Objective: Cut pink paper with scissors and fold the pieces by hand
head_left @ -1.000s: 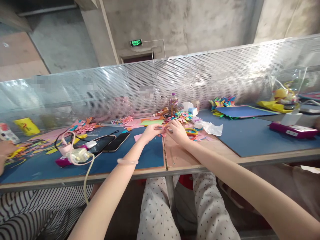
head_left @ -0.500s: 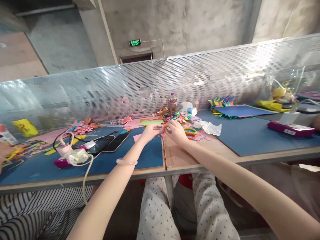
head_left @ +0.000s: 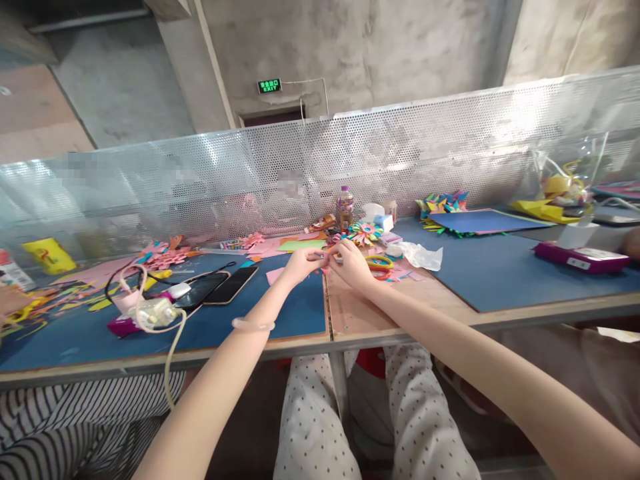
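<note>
In the middle of the head view, my left hand (head_left: 302, 264) and my right hand (head_left: 352, 265) meet over the seam between the blue mat and the bare wood. The fingertips of both are pinched together on a small pink paper piece (head_left: 327, 261); most of it is hidden by the fingers. Right beside my right hand lie yellow and red rings that look like scissor handles (head_left: 382, 264). Behind the hands are a multicoloured paper flower (head_left: 366, 233) and a green paper sheet (head_left: 302, 246) on pink and orange sheets.
Two phones (head_left: 233, 285) and a tangle of chargers and cables (head_left: 153, 312) lie to the left. A drink bottle (head_left: 345, 211) stands at the back, near crumpled white plastic (head_left: 423, 255). Blue sheets (head_left: 487, 222) and a purple box (head_left: 580, 258) are on the right. Another person's hand shows at the far left.
Both hands stay in nearly the same place, still pinching, with only slight finger movement around the pink paper piece. Nothing else has visibly moved on the table.
</note>
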### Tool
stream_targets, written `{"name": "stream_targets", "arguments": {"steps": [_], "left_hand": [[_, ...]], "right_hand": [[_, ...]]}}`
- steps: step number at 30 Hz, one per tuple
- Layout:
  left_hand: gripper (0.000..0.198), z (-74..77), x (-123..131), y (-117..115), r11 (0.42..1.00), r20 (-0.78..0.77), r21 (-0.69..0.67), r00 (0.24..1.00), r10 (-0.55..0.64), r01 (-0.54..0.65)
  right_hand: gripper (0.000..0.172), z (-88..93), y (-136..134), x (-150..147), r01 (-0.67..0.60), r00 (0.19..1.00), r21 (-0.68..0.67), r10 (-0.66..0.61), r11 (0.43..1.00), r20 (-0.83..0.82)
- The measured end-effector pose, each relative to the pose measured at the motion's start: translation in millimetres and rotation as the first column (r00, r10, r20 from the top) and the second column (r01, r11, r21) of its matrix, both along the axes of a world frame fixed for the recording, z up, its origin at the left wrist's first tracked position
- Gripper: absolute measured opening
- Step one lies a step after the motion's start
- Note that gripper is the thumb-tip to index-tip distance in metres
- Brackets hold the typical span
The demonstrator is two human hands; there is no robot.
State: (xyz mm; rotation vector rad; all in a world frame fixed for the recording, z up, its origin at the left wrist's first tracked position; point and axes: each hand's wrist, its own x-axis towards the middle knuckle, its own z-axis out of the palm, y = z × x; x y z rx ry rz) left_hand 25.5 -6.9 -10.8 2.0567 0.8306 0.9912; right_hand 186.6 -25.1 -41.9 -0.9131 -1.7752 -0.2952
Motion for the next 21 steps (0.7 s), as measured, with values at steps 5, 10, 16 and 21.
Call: {"name": "stream_targets", "arguments": {"steps": [5,10,16,21], "left_hand": [[0.032,0.4,0.0,0.1,0.999,-0.009,-0.007,0.999,0.041,-0.041],[0.029,1.1,-0.2,1.2,1.000,0.001,-0.005,1.000,0.018,-0.018],[0.025,-1.2,-0.8,3.9,1.000,0.047,0.013,0.999,0.004,-0.005],[0.025,-3.6,-2.1,6.8,1.000,0.055,-0.023,0.998,0.002,0.000]], "right_hand": [[0.007,-0.7,1.7,0.0,-0.057,0.991,-0.060,0.049,0.997,-0.121],[0.016,-2.5,5.9,2.8,-0.134,0.984,-0.082,0.123,0.988,-0.130],[0.021,-2.6,6.1,3.9,-0.182,0.979,-0.090,0.172,0.979,-0.107],[0.020,-1.5,5.3,3.9,-0.208,0.974,-0.114,0.195,0.971,-0.116]]}}
